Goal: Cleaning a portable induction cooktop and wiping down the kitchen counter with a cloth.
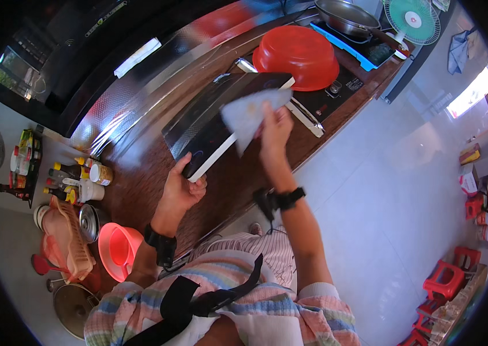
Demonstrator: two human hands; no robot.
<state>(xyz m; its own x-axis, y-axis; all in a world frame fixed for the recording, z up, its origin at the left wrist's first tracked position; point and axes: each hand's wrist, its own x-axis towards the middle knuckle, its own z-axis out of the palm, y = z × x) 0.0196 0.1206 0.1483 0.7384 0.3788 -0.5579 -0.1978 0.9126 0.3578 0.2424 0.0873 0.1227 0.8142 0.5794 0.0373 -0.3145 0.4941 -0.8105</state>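
Observation:
My left hand (182,189) grips the near corner of a flat black glossy panel (203,142) with a pale edge, possibly an induction cooker. The panel is held tilted over the brown countertop (140,190). Between the fingers of my right hand (276,132) is a white cloth (250,110), slightly blurred. It hangs in front of the panel's right-hand part and hides some of it; whether it touches the surface I cannot tell. Black straps with small devices circle both wrists.
A red basin (296,58) sits upside down on a black cooktop (332,97). Beyond it are a pan (348,17) on a blue-edged cooker (348,45) and a green fan (412,19). Condiment bottles (73,171), a pink dipper (118,251) and a dish rack (75,238) stand left.

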